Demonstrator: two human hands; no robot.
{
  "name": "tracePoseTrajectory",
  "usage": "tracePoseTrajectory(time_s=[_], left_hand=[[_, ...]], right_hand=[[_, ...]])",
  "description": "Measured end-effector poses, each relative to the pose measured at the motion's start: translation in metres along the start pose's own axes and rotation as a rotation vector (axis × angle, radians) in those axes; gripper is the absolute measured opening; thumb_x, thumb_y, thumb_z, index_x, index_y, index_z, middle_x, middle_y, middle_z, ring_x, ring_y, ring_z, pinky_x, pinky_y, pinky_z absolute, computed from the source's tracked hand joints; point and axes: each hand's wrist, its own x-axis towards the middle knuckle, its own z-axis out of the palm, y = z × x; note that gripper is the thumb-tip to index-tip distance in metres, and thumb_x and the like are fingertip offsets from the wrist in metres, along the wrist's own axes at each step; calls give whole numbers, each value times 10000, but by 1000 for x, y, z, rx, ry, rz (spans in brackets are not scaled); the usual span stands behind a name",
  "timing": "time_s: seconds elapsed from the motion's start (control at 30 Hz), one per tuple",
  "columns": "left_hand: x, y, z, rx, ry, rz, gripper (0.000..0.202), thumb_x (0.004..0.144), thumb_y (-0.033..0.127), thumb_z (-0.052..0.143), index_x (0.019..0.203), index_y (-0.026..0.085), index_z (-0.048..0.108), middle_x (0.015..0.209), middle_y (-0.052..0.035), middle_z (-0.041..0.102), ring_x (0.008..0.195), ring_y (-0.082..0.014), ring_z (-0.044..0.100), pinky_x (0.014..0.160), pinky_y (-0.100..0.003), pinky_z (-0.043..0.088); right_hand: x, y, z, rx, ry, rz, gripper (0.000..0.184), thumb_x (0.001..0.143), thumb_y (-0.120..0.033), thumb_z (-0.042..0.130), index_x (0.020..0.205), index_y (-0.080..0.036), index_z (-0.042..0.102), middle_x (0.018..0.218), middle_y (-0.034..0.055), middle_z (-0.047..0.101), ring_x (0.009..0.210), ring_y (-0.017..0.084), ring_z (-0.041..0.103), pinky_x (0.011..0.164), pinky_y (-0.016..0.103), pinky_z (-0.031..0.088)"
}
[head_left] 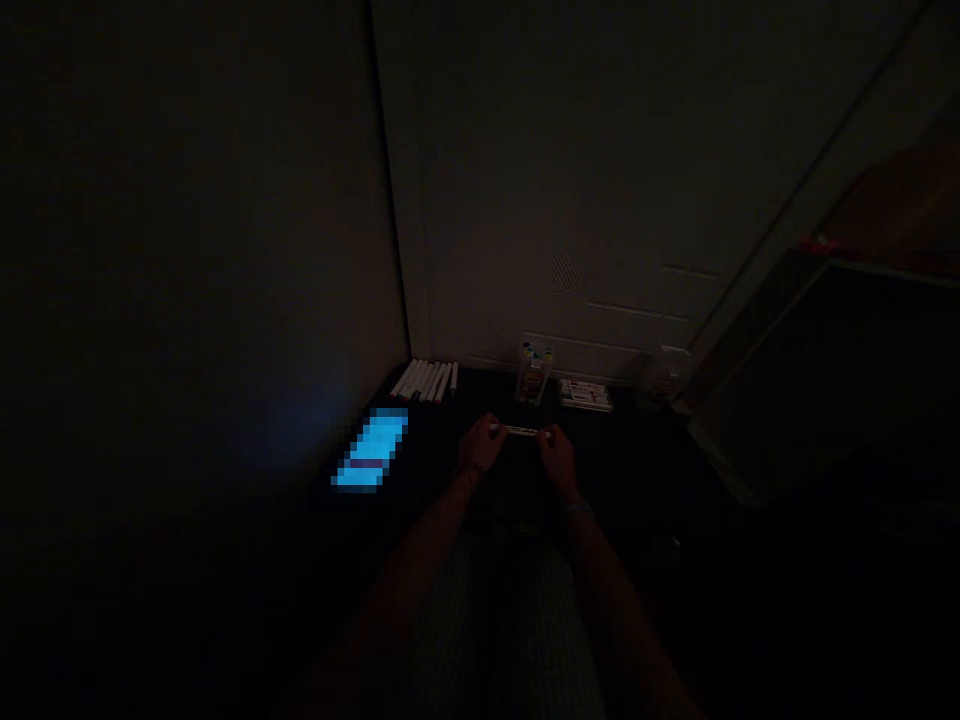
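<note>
Both of my hands hold a slim white marker level above the dark tabletop. Its left end is in the closed fingers of my left hand. Around the right end, the fingers of my right hand are closed as well. Behind my left hand, several white markers lie side by side near the wall. A clear container with coloured tops showing stands just beyond my hands. To the right of it lies a flat pack of markers. Dim light hides finer details.
A glowing, pixelated blue screen lies at the table's left side. Another clear container stands at the back right. Walls border the dark table behind and on the left. A large dark panel rises on the right.
</note>
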Motion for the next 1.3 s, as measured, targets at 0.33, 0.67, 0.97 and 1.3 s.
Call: tracePoseTrajectory(time_s=[0.33, 0.67, 0.97, 1.3], left_hand=[[0, 2, -2, -14, -31, -25, 182, 830, 268, 347, 820, 221, 523, 863, 15, 580, 779, -97, 504, 671, -201, 337], [1, -1, 0, -3, -10, 16, 168, 805, 347, 405, 825, 223, 517, 864, 17, 579, 769, -101, 509, 654, -201, 341], [2, -4, 3, 13, -9, 9, 186, 831, 278, 342, 794, 223, 517, 830, 21, 582, 751, -97, 506, 648, -203, 332], [-2, 4, -2, -35, -13, -21, 183, 777, 380, 446, 809, 221, 530, 838, 17, 579, 767, -106, 510, 655, -204, 340]], right_hand=[[-1, -1, -1, -5, 18, -5, 277, 825, -363, 313, 755, -185, 514, 720, 19, 558, 640, 123, 482, 596, 219, 335], [-2, -3, -1, -1, 10, 9, 278, 783, -432, 393, 766, -187, 523, 704, 7, 559, 622, 125, 480, 564, 214, 330], [-1, 0, -1, -3, 23, -15, 290, 837, -322, 263, 745, -191, 504, 716, 20, 553, 648, 126, 482, 606, 222, 337], [-2, -4, 0, -9, 11, 2, 273, 775, -440, 407, 765, -191, 519, 708, 8, 563, 642, 130, 496, 581, 216, 340]])
